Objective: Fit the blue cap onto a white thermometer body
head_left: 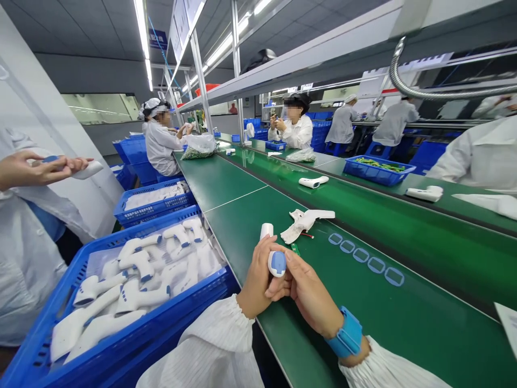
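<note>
Left hand [255, 280] and right hand [307, 288] together, fingers curled, grip closed, wrists low

The hands [283, 280] hide most of the white thermometer [274, 258]; its grip is unseen.

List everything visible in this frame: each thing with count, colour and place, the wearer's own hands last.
thermometer: one, white with blue end, held in both hands above the near green mat.
open housing shell: one, white, on the mat just beyond the hands.
finished units on belt: two, white, one at centre, one at right.
near crate: one, blue, left of the mat, full of white thermometers; exact count unclear.
second crate: one, blue, behind the first.
far tray: one, blue, holding green parts, across the belt.
co-workers: several in white coats; one person's hand at left holds a white unit.
wristband: one, blue, right wrist.
left hand: grips the thermometer body.
right hand: fingers on its blue end.
</note>
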A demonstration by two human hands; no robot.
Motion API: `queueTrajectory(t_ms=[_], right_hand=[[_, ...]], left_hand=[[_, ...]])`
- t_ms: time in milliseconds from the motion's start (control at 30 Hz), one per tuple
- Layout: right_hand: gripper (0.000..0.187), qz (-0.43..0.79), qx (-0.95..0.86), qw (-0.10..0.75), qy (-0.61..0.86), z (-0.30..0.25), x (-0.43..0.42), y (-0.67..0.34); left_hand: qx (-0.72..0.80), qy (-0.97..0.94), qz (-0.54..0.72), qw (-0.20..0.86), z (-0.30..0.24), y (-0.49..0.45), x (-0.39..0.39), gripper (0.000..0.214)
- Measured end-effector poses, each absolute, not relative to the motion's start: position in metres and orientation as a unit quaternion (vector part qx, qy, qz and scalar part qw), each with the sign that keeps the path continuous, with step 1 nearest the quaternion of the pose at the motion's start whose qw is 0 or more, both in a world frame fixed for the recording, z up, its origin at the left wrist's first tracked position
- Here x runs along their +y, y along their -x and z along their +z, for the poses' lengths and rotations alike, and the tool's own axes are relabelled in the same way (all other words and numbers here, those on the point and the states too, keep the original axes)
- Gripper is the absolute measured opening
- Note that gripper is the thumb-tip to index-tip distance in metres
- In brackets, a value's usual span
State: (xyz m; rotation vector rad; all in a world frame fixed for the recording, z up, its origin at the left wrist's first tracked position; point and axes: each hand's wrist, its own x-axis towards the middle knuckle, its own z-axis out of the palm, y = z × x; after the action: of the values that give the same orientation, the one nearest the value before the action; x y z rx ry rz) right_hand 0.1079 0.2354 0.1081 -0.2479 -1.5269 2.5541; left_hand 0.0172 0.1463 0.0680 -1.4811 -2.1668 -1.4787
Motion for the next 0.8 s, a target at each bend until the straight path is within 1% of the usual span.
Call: queueTrajectory(t_ms=[100, 167, 300, 400, 467, 600, 800], right_hand=[[0.055, 0.85, -0.51, 0.117, 0.067, 0.119, 0.242, -0.119], [0.054, 0.84, -0.514, 0.153, 0.077, 0.124, 0.25, -0.13], [0.051, 0.824, -0.509, 0.214, 0.129, 0.123, 0.268, -0.155], [0.052, 0.811, -0.494, 0.262, 0.171, 0.114, 0.278, -0.172], [0.054, 0.803, -0.487, 0.284, 0.194, 0.107, 0.283, -0.179], [0.06, 0.803, -0.47, 0.3, 0.212, 0.095, 0.285, -0.185], [0.06, 0.814, -0.455, 0.298, 0.205, 0.09, 0.281, -0.183]], left_hand=[[-0.67, 0.544, -0.502, 0.057, 0.08, -0.019, 0.161, 0.057], [-0.631, 0.579, -0.516, 0.025, 0.087, -0.023, 0.176, 0.056], [-0.573, 0.608, -0.54, -0.104, 0.094, -0.037, 0.21, 0.056], [-0.552, 0.615, -0.521, -0.212, 0.094, -0.049, 0.231, 0.051], [-0.554, 0.615, -0.499, -0.258, 0.092, -0.054, 0.24, 0.045], [-0.567, 0.628, -0.463, -0.265, 0.087, -0.057, 0.247, 0.042], [-0.578, 0.622, -0.459, -0.262, 0.081, -0.054, 0.244, 0.046]])
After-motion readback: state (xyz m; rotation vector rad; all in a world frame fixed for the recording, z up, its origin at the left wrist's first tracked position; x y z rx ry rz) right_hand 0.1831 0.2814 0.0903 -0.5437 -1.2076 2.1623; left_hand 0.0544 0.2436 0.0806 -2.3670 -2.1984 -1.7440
